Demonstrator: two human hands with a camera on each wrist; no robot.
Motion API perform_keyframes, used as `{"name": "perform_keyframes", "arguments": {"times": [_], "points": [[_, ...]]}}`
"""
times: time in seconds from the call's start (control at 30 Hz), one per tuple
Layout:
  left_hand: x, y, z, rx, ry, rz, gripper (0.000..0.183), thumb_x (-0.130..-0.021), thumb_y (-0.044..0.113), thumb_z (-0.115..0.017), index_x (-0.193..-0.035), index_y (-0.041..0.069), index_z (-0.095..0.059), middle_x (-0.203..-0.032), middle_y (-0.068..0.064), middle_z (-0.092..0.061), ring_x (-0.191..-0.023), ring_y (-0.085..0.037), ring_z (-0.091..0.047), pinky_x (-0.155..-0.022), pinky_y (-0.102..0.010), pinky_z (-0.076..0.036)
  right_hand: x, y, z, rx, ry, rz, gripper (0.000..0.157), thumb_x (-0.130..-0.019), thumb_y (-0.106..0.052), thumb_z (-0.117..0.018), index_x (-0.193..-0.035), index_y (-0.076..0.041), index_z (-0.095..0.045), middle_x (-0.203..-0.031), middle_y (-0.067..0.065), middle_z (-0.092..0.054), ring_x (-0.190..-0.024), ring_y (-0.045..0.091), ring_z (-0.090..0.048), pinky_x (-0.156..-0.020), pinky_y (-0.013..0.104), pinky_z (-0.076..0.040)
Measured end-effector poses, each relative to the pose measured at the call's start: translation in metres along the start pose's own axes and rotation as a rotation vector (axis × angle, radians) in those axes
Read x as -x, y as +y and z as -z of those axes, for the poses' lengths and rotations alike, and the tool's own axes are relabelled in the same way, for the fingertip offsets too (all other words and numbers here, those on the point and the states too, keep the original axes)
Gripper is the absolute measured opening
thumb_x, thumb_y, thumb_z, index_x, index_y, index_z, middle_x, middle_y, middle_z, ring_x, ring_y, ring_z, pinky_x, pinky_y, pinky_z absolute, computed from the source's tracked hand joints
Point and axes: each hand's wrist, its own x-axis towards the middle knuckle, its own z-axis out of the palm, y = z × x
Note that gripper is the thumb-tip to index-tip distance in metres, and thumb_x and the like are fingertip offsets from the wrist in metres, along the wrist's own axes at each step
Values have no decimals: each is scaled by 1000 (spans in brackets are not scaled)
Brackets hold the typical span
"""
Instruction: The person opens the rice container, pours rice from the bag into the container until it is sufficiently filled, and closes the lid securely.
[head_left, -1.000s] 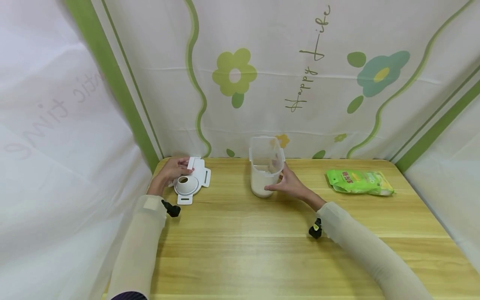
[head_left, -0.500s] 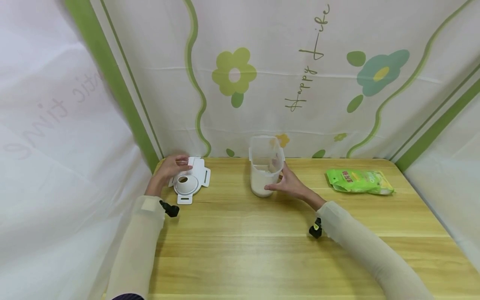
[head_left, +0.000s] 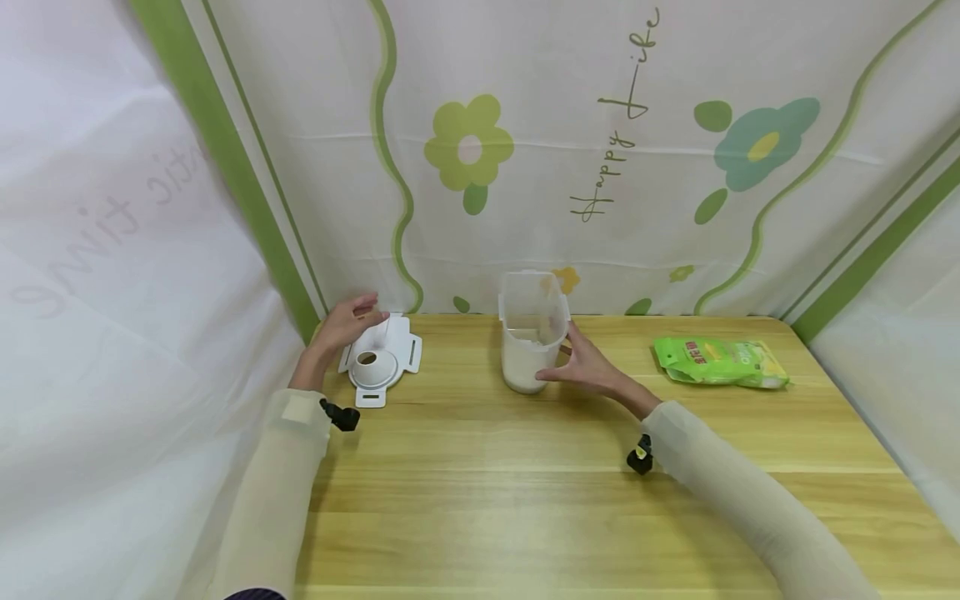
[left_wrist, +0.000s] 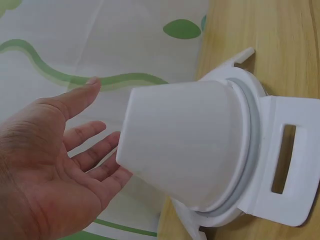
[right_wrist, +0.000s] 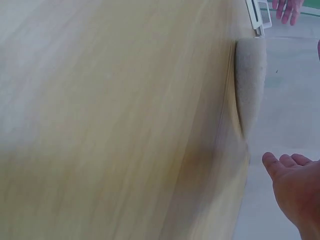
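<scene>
A clear plastic container (head_left: 534, 312), part filled with white contents, stands upright near the table's back edge. My right hand (head_left: 590, 367) is spread at its right side, thumb toward the front; the right wrist view shows the fingers (right_wrist: 285, 161) straight and a gap to the white-filled base (right_wrist: 250, 82). At the left lies a white lid (head_left: 373, 369) with slotted side flaps and a raised, cone-shaped spout (left_wrist: 180, 145). My left hand (head_left: 342, 327) hovers over the lid's back part, palm turned to the spout, fingers loose and holding nothing.
A green and yellow packet (head_left: 716, 362) lies at the back right of the wooden table (head_left: 487, 500). A white printed curtain (head_left: 525, 167) hangs right behind the table's back edge, with more curtain at both sides.
My left hand has let go of the lid's back flap and risen slightly above it. My right hand has eased a little to the right of the container, which stays in place.
</scene>
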Motion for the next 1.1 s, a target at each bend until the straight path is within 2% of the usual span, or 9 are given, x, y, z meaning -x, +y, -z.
{"name": "perform_keyframes", "arguments": {"times": [0.2,0.43,0.63,0.87,0.97,1.1], "points": [[0,12,-4,-12,-32,-45,79,-107,48,-61,-168,9,-29,-172,-15,-31,-157,-41,-30,-126,-57,-29,8,-2,9,99,2,-40,118,-82,-17,-94,-171,-19,-16,-174,12,-23,-159,39,-24,-121,67,-30],[-1,30,-16,-80,-60,-121,74,-109,42,-60,-168,9,-29,-173,-15,-28,-155,-49,-28,-125,-60,-30,14,-3,20,254,-21,-38,119,-82,-30,-95,-170,-12,-17,-173,16,-25,-157,42,-27,-120,68,-32],[1,43,-26,-133,-76,-154,82,-105,54,-60,-169,12,-28,-175,-13,-25,-152,-52,-33,-121,-66,-33,19,-10,33,416,-52,-30,119,-80,-34,-96,-169,-11,-21,-171,19,-28,-155,45,-30,-119,70,-32],[6,61,-40,-153,-120,-209,86,-103,58,-60,-170,16,-26,-176,-11,-23,-154,-50,-30,-121,-68,-30,26,-14,51,523,-96,-9,127,-78,-34,-97,-172,-20,-12,-175,18,-21,-158,45,-24,-122,70,-27],[6,70,-46,-174,-134,-249,86,-103,56,-61,-170,16,-25,-176,-10,-22,-158,-45,-25,-124,-68,-25,29,-16,57,552,-107,10,127,-77,-36,-97,-172,-18,-15,-173,21,-23,-157,46,-26,-120,70,-29],[6,81,-52,-171,-140,-268,88,-102,56,-63,-170,17,-24,-176,-7,-22,-162,-36,-19,-126,-65,-21,33,-18,64,591,-119,20,126,-77,-42,-96,-171,-11,-18,-170,25,-28,-154,48,-30,-118,71,-32]]}}
